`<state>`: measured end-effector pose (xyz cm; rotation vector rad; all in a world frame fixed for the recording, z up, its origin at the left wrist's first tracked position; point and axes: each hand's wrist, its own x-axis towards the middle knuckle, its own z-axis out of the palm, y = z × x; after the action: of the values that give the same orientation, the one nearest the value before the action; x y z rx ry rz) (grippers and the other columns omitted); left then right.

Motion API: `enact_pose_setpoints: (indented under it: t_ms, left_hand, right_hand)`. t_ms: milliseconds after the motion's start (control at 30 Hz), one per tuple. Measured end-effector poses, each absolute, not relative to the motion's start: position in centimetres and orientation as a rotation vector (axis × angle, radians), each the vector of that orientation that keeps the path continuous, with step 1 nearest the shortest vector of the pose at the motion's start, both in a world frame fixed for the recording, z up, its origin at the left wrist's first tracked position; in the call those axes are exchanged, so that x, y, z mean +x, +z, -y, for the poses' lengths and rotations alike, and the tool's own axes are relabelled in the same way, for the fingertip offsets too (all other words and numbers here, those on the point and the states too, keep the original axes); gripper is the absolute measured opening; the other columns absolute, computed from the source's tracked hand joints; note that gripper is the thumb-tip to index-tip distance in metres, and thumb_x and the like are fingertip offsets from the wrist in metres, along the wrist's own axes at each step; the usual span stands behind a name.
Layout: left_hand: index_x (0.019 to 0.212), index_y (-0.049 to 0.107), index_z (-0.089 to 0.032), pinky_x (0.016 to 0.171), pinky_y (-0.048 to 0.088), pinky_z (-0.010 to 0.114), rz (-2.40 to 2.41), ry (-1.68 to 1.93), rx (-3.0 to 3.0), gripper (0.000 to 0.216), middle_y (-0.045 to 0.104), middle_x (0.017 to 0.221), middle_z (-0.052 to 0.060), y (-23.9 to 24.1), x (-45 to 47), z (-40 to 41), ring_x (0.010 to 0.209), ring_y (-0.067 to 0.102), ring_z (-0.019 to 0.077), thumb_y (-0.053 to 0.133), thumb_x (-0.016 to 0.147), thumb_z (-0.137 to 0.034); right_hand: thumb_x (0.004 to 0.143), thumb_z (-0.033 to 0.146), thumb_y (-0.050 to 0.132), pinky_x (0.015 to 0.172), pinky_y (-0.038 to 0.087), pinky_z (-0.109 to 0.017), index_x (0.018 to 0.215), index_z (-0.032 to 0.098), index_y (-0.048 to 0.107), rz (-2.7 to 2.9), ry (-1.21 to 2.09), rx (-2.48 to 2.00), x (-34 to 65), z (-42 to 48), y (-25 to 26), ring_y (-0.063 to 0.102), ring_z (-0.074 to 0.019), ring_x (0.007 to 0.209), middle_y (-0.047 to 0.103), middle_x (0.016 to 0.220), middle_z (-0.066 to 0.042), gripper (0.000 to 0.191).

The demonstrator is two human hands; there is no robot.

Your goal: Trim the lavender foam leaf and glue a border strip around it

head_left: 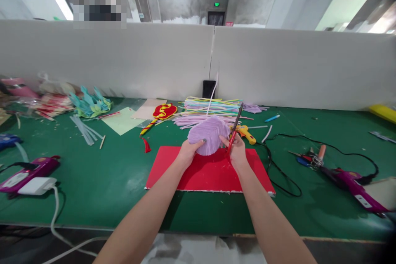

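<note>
A lilac leaf-shaped piece (208,135), built from rows of fuzzy pipe cleaners, is held up over a red board (198,171). My left hand (189,152) pinches its left lower edge, thumb on top. A thin pale stem (213,93) rises from the piece's top. In my right hand (236,150) is a pair of scissors (231,142) with red handles, the dark blades pointing up and away. The fingertips of that hand also touch the right edge of the leaf-shaped piece. Behind it lies a pile of pastel pipe cleaners (198,109).
A yellow glue gun (247,135) with a black cord lies right of the board. A red-and-yellow tasselled ornament (165,111) is at back left. Purple power strips (40,171) sit at both sides. A grey partition (139,57) closes off the back.
</note>
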<state>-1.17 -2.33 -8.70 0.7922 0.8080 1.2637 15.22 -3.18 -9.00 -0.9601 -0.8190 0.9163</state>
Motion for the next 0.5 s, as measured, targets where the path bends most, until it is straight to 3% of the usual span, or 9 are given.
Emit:
enact_pose_setpoints:
  t_ms: [500]
  left_hand:
    - [0.089,0.071,-0.012,0.087,0.045,0.041,-0.834,1.287,0.792,0.047,0.072,0.092,0.01,-8.77,-1.18,2.21,0.086,0.065,0.0248,0.084,0.047,-0.026]
  right_hand:
    - [0.047,0.027,0.083,0.049,0.034,-0.019,0.068,0.019,0.051,0.827,0.911,-0.978,15.26,3.06,-9.07,0.036,-0.0052,0.05,0.04,0.057,0.01,0.039]
